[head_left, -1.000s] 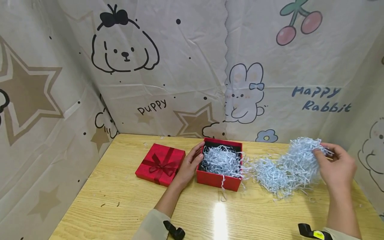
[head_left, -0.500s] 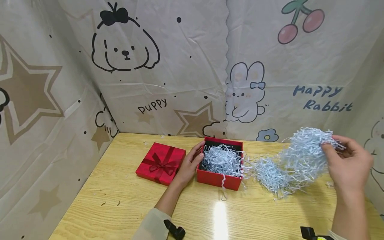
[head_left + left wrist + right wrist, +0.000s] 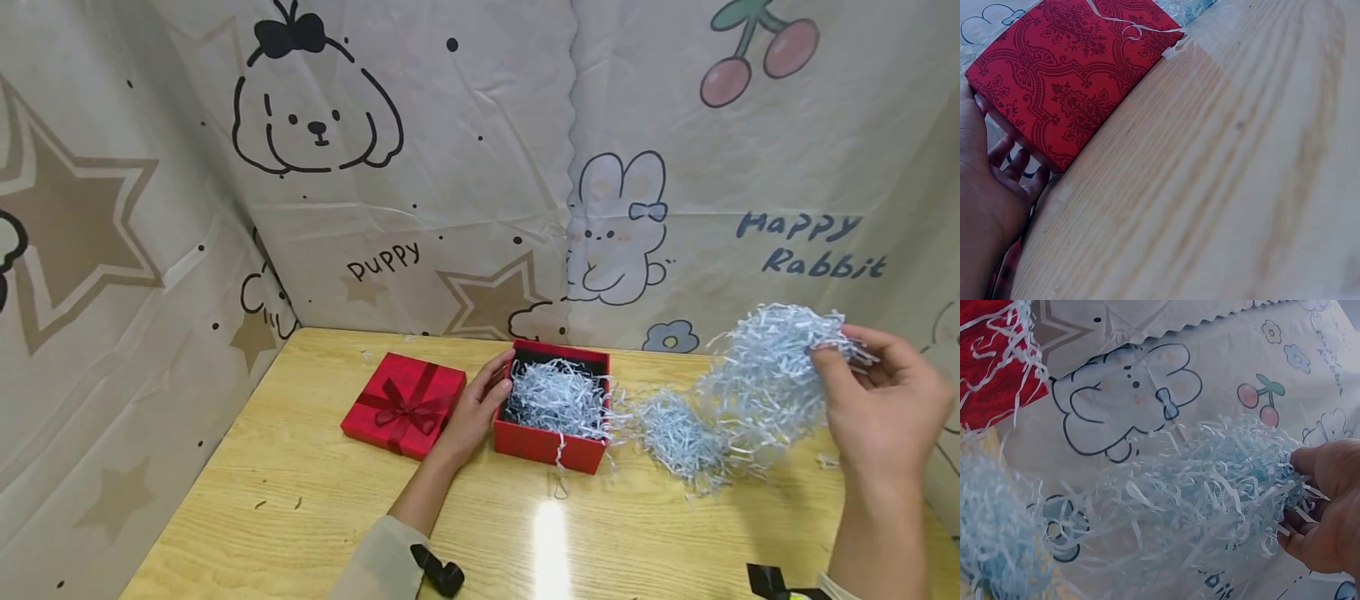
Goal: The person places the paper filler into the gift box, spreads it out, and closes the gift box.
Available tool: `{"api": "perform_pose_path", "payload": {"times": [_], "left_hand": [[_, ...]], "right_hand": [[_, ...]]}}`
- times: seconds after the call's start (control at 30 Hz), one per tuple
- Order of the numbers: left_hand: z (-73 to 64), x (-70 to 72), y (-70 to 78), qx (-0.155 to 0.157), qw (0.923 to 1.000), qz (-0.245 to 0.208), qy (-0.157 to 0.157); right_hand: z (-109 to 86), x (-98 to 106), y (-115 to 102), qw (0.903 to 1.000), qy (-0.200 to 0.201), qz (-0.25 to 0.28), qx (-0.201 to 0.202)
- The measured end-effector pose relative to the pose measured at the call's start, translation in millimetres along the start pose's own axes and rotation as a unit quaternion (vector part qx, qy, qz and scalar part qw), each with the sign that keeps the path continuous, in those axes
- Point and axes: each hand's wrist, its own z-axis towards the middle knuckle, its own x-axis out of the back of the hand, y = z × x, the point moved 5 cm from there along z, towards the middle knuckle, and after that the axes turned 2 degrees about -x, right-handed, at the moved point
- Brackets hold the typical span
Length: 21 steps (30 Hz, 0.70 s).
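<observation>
An open red gift box [image 3: 551, 450] holds pale blue shredded paper [image 3: 558, 400], and a few strands hang over its front and right walls. My left hand [image 3: 474, 412] rests against the box's left wall with its fingers spread along it; the left wrist view shows the patterned red box [image 3: 1072, 81] beside that palm. On the right, my right hand [image 3: 888, 400] pinches a loose clump of shredded paper [image 3: 776, 358] between thumb and fingers, raised off the table. In the right wrist view this clump [image 3: 1216, 487] trails strands toward a smaller heap.
Left of the box lies its red lid [image 3: 405, 406] with a dark red ribbon bow. A heap of shredded paper [image 3: 678, 437] sits on the wooden table [image 3: 300, 533] right of the box. A printed cloth [image 3: 465, 167] hangs behind and at the sides.
My right hand has moved up and to the right, lifting the clump of shredded paper away from the heap. The left hand stays at the box.
</observation>
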Motion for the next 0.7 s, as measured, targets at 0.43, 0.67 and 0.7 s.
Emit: {"api": "perform_pose_path", "payload": {"times": [0.43,0.67,0.7], "left_hand": [[1.4,0.1,0.3,-0.008,0.9999,-0.005,-0.003],[1.0,0.0,1.3,-0.006,0.9999,-0.007,-0.004],[1.0,-0.3,1.7,-0.008,0.9999,-0.007,-0.005]], "right_hand": [[-6.4,-33.9,-60.1,0.9903,-0.039,0.078,0.108],[-16.9,-61.4,-87.3,0.9822,-0.076,0.123,0.120],[-18.9,-65.5,-90.2,0.9813,-0.081,0.124,0.122]]}}
